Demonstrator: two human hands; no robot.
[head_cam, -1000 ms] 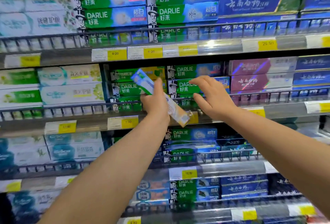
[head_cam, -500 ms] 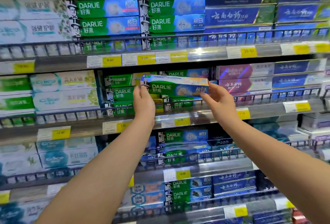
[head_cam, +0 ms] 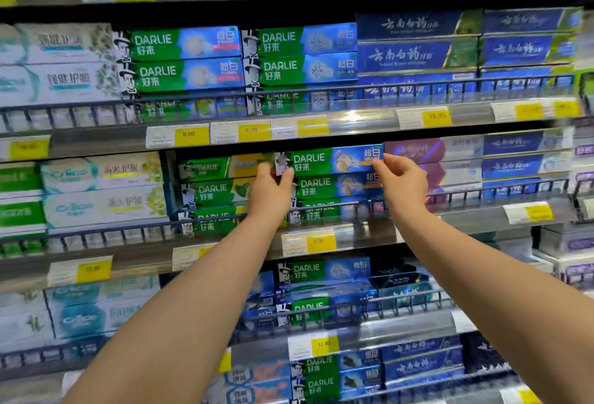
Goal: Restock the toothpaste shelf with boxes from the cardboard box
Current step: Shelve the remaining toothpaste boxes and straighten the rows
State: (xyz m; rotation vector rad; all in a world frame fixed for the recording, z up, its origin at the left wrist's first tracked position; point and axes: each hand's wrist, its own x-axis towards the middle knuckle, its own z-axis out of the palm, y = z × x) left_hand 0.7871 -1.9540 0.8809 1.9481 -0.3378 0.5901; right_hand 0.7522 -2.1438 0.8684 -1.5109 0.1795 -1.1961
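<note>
Raised, toothpaste box (head_cam: 331,159) now tops its stack (head_cam: 334,188).

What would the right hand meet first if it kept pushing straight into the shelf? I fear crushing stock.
Likely nothing new: the right hand already pinches the green-and-blue Darlie toothpaste box; behind that, depth is unclear.

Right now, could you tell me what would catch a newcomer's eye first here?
Two bare hands, left and right, hold a green-and-blue Darlie box by its ends, level atop the Darlie stack on the middle shelf. Around it, rows of toothpaste boxes fill the shelves, with yellow price tags along each shelf edge.
</note>
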